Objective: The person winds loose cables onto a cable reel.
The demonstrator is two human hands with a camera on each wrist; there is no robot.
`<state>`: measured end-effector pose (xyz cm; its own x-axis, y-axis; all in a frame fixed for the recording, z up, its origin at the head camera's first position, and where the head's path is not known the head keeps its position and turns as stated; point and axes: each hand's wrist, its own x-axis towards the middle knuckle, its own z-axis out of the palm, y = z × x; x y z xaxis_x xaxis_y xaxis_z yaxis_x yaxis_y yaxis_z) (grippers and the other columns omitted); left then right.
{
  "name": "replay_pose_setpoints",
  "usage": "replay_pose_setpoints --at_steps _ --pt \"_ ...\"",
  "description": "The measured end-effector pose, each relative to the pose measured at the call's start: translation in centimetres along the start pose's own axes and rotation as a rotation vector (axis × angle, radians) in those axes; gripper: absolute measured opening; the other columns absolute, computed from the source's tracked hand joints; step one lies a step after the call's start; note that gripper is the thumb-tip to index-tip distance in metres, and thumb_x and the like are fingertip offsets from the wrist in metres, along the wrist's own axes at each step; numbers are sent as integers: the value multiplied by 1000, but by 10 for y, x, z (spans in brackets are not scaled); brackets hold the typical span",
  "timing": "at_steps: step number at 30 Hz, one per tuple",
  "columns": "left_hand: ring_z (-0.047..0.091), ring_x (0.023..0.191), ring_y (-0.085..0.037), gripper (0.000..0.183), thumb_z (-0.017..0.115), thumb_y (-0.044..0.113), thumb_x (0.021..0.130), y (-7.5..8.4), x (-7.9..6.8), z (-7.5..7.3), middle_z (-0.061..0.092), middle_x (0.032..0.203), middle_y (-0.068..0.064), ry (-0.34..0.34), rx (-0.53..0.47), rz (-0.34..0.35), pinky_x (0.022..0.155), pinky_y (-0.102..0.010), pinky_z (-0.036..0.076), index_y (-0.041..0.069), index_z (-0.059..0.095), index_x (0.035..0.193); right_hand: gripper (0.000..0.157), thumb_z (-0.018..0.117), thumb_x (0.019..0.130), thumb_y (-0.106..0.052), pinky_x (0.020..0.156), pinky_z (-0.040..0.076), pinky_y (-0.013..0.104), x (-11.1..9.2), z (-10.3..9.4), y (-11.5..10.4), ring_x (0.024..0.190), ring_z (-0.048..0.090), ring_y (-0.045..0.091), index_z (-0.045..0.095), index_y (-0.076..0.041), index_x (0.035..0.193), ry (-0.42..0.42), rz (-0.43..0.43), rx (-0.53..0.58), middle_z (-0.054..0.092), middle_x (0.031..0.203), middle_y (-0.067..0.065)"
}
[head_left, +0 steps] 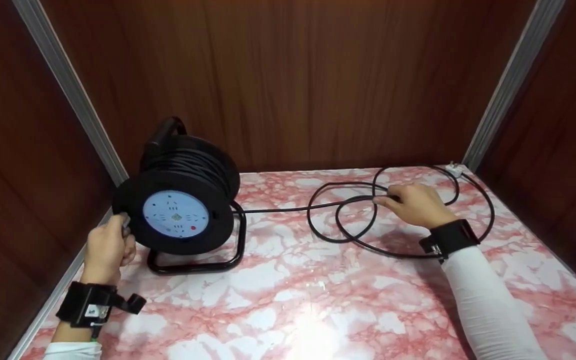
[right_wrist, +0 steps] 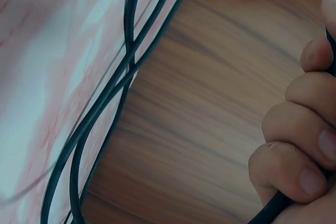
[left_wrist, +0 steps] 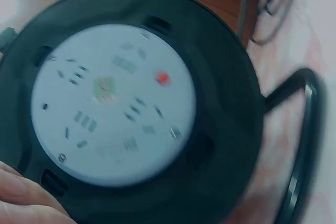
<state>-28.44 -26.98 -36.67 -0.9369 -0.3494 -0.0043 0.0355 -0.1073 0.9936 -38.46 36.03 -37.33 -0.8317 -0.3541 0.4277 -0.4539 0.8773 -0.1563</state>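
One plug (head_left: 454, 170) near cable loops (head_left: 354, 239)

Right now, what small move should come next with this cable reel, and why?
Probably a slight turn of the reel by the left hand: it holds what looks like a grey knob, the cable runs nearly straight from the reel to the gripping right hand, and loose loops lie on the table.
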Motion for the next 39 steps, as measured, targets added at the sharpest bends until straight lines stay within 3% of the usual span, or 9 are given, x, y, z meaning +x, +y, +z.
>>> replay_pose_setpoints --at_steps 6,12,17,24,30,39 --pt "34 37 -6 44 55 24 107 15 -4 9 37 50 4 11 -108 29 33 -22 24 7 45 68 43 59 102 -62 59 38 38 3 6 -10 57 50 15 63 -26 79 -43 -19 5 52 61 -9" --pt "33 37 -6 43 52 23 108 25 -6 14 37 50 3 11 -179 32 33 -21 24 6 43 69 45 57 102 -64 57 38 36 6 13 -17 56 48 14 64 -24 81 -104 -36 36 50 62 -9" --pt "33 37 -6 45 52 23 108 30 -8 18 38 49 3 13 -181 61 33 -21 24 6 44 68 43 56 103 -62 62 42 39 5 10 -14 60 52 15 68 -25 87 -113 -24 36 54 65 -9" --pt "33 37 -7 47 55 24 108 35 -9 26 38 48 2 3 -191 98 34 -22 22 7 43 66 50 59 102 -63 57 34 38 -1 -2 0 53 45 17 55 -24 70 40 11 -3 44 57 -7" --pt "33 37 -7 47 56 25 108 40 -10 35 37 48 2 -4 -216 121 34 -22 22 8 43 66 53 58 100 -67 58 34 37 -1 -1 3 56 46 17 54 -23 71 -63 40 13 44 58 -7" --pt "36 34 -11 49 59 35 108 49 -16 54 41 45 -1 17 -127 169 32 -25 26 7 44 71 49 57 100 -68 60 38 38 1 6 -4 58 49 16 65 -26 76 -101 9 56 51 61 -9"
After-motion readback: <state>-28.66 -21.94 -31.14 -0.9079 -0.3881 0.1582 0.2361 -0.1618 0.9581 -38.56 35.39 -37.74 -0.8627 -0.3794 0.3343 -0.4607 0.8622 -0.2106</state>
